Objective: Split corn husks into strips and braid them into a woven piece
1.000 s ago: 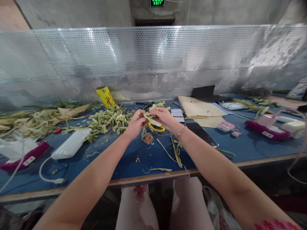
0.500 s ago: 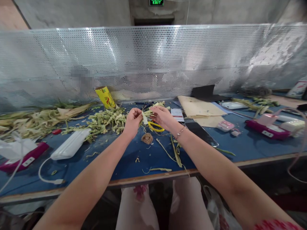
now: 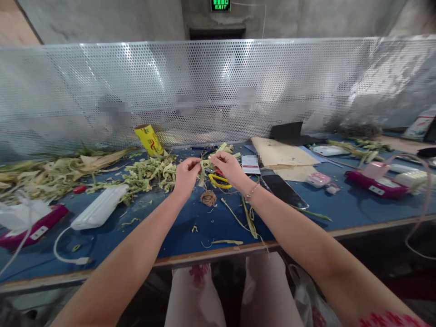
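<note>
Strip was up between both hands, over the middle of the table; its short upper run went roughly sideways from fingertips to fingertips, and a tail hung down toward the wearer (full long axis unclear, fingers covered part of it). Left hand had its fingers closed, pinching the strip's left side; right hand pinched its right side, thumb and fingers together. Table was blue with a worn wooden front edge, scraps scattered about. Perforated metal screen stood along the back, concrete wall and a lit green exit sign beyond. Twine coil lay just below the hands, yellow loop partly under the right one. Husk pile sat just left of the left hand, yellow tube leaning behind it. White power bank and cable were farther left; card, dark phone and brown paper were right of the right hand. Loop and loose scraps crowded the space around the hands; right forearm crossed in front of the phone's near side.
</note>
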Available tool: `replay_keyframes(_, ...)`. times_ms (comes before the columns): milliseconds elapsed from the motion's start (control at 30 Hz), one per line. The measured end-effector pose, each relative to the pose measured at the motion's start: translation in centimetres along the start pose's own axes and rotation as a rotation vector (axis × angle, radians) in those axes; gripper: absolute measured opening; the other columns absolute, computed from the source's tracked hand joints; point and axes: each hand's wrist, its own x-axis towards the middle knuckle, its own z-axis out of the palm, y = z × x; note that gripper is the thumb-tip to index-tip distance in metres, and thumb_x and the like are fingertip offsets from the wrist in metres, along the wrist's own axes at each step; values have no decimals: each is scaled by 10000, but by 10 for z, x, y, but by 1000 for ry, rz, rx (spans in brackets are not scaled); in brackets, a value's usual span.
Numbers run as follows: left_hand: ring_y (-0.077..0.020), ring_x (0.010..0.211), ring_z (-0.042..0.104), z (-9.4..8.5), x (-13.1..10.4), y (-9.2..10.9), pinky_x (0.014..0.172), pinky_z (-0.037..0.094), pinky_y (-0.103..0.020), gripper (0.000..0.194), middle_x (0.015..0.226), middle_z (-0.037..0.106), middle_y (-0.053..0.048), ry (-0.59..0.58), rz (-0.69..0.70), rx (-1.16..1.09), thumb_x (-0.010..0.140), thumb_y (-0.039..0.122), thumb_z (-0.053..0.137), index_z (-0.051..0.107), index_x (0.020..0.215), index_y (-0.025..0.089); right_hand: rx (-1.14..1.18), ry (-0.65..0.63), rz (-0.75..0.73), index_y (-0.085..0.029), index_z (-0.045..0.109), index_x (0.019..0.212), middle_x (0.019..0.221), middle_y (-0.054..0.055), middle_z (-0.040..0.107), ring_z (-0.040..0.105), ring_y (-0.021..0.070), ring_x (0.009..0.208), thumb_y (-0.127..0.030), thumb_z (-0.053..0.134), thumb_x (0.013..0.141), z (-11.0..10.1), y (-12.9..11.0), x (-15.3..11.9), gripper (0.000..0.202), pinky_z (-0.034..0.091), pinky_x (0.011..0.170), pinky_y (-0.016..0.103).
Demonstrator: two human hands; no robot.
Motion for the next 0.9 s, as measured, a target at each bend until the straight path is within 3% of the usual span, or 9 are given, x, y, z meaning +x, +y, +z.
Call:
replay_keyframes(167, -93, 538, 476, 3, -1, -2, 563, 395, -238, 112, 543, 533, 19, -5, -84, -138, 641, 260, 588, 623, 668, 157, -107, 53, -51, -184, 454, 589, 537, -48, 387, 354, 76, 523, -409, 551, 703, 0, -2, -1, 270, 307, 523, 232)
replay_keyframes(333, -63, 478, 419, 6, -3, -3, 490, 337, -208, 121, 517, 487, 44, 6, -88, -176, 635, 275, 618, 574, 641, 162, -113, 40, -47, -189, 448, 608, 543, -49, 395, 359, 80, 517, -421, 546, 698, 2, 1, -1, 268, 306, 514, 230)
replay_keyframes(433, -54, 430, 375, 6, -3, -3, 440, 288, -205, 154, 498, 454, 53, 19, -145, -171, 654, 287, 608, 525, 612, 164, -186, 30, -86, -191, 456, 619, 557, -43, 420, 392, 92, 544, -387, 538, 709, 3, 1, -2, 231, 331, 545, 236)
replay_keyframes(567, -60, 451, 394, 6, -2, -6, 495, 328, -212, 184, 500, 444, 55, 31, -124, -140, 725, 285, 551, 465, 610, 170, -251, 36, -120, -188, 447, 614, 603, -32, 460, 430, 99, 589, -347, 534, 708, 3, -2, -4, 203, 363, 610, 248)
replay_keyframes(733, -95, 459, 383, 4, -4, -7, 527, 307, -242, 153, 486, 410, 64, 12, -15, 174, 809, 260, 446, 403, 676, 199, -278, 54, -128, -200, 404, 699, 634, -45, 426, 424, 99, 600, -327, 542, 697, 6, -2, -5, 188, 359, 598, 242)
replay_keyframes(900, -123, 514, 379, 2, -6, 1, 553, 275, -261, 140, 545, 378, 48, 47, 144, 456, 814, 200, 431, 358, 694, 214, -184, 23, -113, -200, 476, 889, 662, -31, 440, 438, 109, 602, -346, 430, 792, 6, 5, -3, 181, 357, 599, 248)
